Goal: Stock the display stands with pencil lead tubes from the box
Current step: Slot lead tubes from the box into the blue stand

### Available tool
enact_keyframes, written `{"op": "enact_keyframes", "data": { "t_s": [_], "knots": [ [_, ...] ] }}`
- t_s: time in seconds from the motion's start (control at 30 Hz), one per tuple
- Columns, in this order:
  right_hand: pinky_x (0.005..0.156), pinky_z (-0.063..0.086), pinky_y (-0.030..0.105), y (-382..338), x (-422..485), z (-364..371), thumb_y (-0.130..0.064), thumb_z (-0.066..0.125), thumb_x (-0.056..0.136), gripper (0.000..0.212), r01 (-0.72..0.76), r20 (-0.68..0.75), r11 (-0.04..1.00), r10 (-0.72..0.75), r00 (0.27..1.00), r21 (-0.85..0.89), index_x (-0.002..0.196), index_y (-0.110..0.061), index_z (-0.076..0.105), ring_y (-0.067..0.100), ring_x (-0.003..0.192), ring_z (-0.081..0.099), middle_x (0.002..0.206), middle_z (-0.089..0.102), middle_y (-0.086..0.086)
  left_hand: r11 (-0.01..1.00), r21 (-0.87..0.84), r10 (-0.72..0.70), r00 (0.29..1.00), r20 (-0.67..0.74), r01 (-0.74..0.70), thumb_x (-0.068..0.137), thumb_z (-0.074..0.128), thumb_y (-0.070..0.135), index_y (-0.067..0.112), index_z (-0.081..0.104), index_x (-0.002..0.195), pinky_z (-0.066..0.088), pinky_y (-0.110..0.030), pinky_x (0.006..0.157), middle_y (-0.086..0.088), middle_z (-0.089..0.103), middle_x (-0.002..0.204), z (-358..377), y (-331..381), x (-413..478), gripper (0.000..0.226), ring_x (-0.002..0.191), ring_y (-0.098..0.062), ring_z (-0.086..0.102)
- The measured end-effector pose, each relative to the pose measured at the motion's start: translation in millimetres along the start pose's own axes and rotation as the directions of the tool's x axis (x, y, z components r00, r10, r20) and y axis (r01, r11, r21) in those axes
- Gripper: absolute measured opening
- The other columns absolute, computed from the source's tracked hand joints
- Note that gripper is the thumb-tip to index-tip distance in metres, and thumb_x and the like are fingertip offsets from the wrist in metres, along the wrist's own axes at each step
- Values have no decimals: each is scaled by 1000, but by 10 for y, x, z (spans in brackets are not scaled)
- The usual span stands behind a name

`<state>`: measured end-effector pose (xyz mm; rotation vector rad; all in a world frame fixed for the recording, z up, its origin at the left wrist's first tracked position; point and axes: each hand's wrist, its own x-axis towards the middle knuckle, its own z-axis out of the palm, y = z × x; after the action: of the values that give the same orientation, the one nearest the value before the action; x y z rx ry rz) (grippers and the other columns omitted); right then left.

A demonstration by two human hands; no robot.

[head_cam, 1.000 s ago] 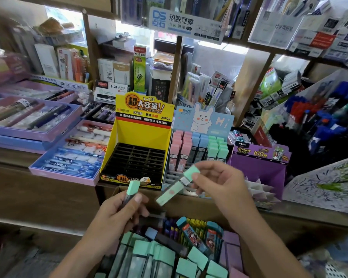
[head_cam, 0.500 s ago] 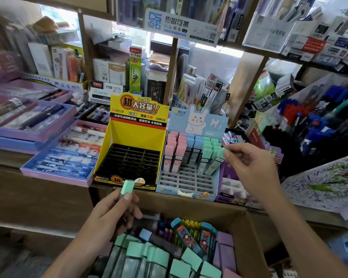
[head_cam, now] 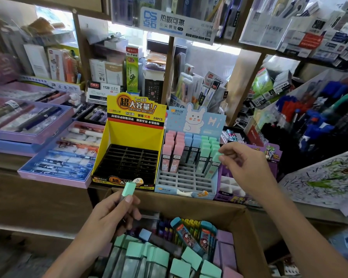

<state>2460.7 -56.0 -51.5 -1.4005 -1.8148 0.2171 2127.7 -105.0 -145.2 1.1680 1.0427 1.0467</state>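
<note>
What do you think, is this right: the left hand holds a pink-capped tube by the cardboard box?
Not quite. In the head view, the left hand holds a green-capped tube by the cardboard box, not a pink-capped one.

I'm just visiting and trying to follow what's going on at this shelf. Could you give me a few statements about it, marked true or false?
1. The yellow stand is full of tubes. False: its black slots are empty.
2. The left hand holds a green-capped tube above the cardboard box. True.
3. The rabbit stand holds only pink tubes. False: pink, blue and green tubes stand in its back rows.
4. The right hand pinches a second green tube at the rabbit stand's right side. True.
5. The cardboard box is empty. False: many tubes lie in it.
</note>
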Motion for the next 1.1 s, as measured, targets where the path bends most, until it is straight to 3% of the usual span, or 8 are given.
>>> {"op": "enact_keyframes", "data": {
  "t_s": [0.27, 0.43, 0.5, 0.57, 0.7, 0.8, 0.97, 1.1],
  "knots": [
    [82, 59, 29, 61, 67, 56, -3, 71, 92, 13, 174, 39, 956, -169, 985, -235, 103, -8, 75, 11, 88, 67, 95, 73, 1, 1000, -28, 9, 1000, 6, -9, 102, 48, 19, 11, 75, 99, 39, -26, 46, -21, 68, 81, -1, -15, 12, 28, 61, -25, 56],
    [83, 58, 31, 34, 58, 58, -3, 71, 92, 12, 212, 30, 936, -212, 977, -281, 102, -4, 77, 17, 88, 68, 95, 72, 6, 999, -27, 16, 1000, 7, -16, 101, 49, 20, 15, 76, 102, 42, -28, 48, -18, 65, 82, -22, -29, 32, 27, 63, -26, 58],
    [82, 56, 23, 5, 32, 57, -2, 72, 91, 12, 197, 3, 944, -203, 979, -265, 102, -3, 77, 16, 86, 67, 96, 71, 7, 1000, -18, 15, 1000, 1, -15, 99, 50, 23, 15, 76, 107, 44, -30, 52, -14, 61, 79, -18, -31, 35, 28, 66, -25, 58],
    [78, 52, 14, -28, -37, 56, 0, 73, 90, 14, 139, -51, 967, -153, 987, -214, 103, -3, 77, 13, 81, 64, 95, 69, 6, 1000, -8, 16, 1000, 10, -16, 96, 52, 29, 17, 76, 110, 45, -35, 60, -12, 59, 77, -7, -20, 28, 30, 69, -25, 57],
    [67, 55, 25, -72, -329, 62, -4, 73, 91, 14, -92, -109, 995, 95, 990, 33, 100, -14, 75, 13, 74, 64, 82, 67, 2, 998, 47, 47, 997, 53, -49, 93, 54, 32, 20, 76, 112, 48, -35, 70, -12, 62, 77, 27, 48, -3, 31, 73, -26, 61],
    [66, 58, 25, -80, -619, 74, -10, 74, 90, 14, -245, -14, 960, 249, 968, 137, 97, -22, 76, 7, 74, 68, 76, 71, -6, 976, 180, 108, 990, 90, -123, 96, 55, 31, 17, 75, 101, 50, -22, 73, -13, 69, 84, 75, 141, -1, 25, 81, -27, 65],
    [68, 58, 22, 21, -1032, 165, -8, 73, 91, 20, -475, 238, 853, 426, 873, 214, 95, -27, 74, 7, 74, 71, 83, 75, -8, 905, 346, 210, 967, 143, -247, 92, 61, 37, 21, 72, 105, 50, -39, 73, -10, 69, 91, 207, 313, 66, 24, 86, -37, 63],
    [75, 56, 21, 161, -1184, 356, -20, 73, 92, 17, -580, 468, 812, 489, 736, 65, 99, -35, 67, 7, 86, 69, 94, 71, -7, 890, 360, 235, 957, 167, -281, 91, 64, 36, 28, 69, 106, 57, -44, 75, -3, 74, 93, 384, 412, 178, 18, 88, -23, 69]
  ]
}}
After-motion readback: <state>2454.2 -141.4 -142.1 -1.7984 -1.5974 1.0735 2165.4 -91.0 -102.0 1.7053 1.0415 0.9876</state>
